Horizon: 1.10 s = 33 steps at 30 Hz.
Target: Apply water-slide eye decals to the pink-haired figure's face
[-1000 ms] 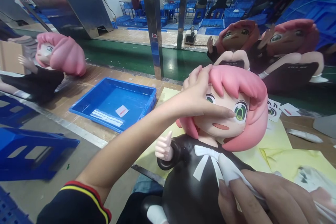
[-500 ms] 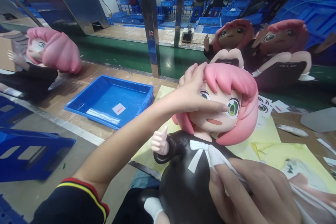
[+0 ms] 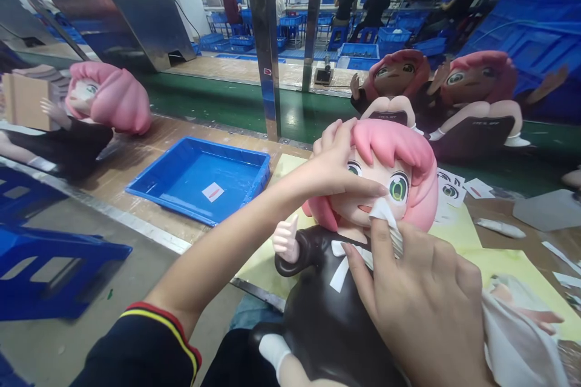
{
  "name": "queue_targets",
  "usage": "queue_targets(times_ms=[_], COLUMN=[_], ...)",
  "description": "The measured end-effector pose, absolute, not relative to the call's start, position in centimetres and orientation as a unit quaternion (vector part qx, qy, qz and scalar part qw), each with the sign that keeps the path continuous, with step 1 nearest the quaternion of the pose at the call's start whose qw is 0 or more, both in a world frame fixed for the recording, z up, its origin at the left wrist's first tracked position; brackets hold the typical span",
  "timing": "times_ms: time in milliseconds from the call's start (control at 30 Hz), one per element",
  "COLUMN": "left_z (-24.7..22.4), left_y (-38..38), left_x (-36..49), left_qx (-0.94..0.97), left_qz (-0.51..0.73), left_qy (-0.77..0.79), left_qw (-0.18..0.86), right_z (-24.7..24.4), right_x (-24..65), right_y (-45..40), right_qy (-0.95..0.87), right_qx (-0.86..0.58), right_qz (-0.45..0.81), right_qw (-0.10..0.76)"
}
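Observation:
A large figure (image 3: 333, 320) with pink hair, green eyes, a black dress and a white bow lies face up in front of me. Across its head my left hand (image 3: 338, 163) is closed, the thumb laid over the face below the eyes. A white cloth (image 3: 385, 214) is pinched in my right hand (image 3: 424, 290). Its bunched tip touches the cheek beside the mouth, and the rest trails past my wrist. The figure's raised fist (image 3: 285, 239) stands left of the bow; my right hand and the cloth hide its other arm.
A blue tray (image 3: 149, 190) holding a printed slip stands on the left, with another pink-haired figure (image 3: 109, 97) beyond it. Two more figures (image 3: 394, 72) sit behind a green belt (image 3: 204, 97). Eye decal sheets (image 3: 449, 187) and a white tube (image 3: 502, 228) lie right. People work farther back.
My right hand has moved up from the bow to the face, bringing the cloth tip against the cheek. My left hand keeps its hold on the head. The view has tilted slightly upward.

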<state>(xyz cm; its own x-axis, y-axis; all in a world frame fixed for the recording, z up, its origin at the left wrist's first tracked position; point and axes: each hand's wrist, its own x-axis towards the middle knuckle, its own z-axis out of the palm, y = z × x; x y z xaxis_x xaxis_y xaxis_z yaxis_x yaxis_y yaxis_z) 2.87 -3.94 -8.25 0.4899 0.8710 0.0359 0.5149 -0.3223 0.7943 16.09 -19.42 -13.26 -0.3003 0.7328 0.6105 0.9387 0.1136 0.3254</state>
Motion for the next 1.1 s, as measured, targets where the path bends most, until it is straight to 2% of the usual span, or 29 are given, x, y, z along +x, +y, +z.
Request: queue_targets(times_ms=[400, 533, 700, 933, 1100], left_z=[-8.2, -8.3, -8.7, -8.8, -8.9], left_y=[-4.2, -4.1, -4.1, -4.1, -3.8], left_x=[3.0, 2.9, 3.0, 3.2, 3.2], left_qx=[0.775, 0.774, 0.777, 0.778, 0.784], left_qz=[0.215, 0.225, 0.236, 0.235, 0.238], left_qy=[0.463, 0.460, 0.451, 0.453, 0.442], left_qw=[0.372, 0.372, 0.370, 0.365, 0.365], right_z=[-13.1, -13.2, -13.6, -13.7, -13.3], right_x=[16.2, 16.3, 17.1, 16.7, 16.3], right_y=[-19.0, -18.9, -19.4, -19.3, -19.1], right_qy=[-0.753, -0.781, -0.800, -0.748, -0.729], right_qx=[-0.566, -0.539, -0.494, -0.554, -0.569], right_qz=[-0.305, -0.272, -0.249, -0.341, -0.365], right_qw=[0.136, 0.160, 0.233, 0.132, 0.105])
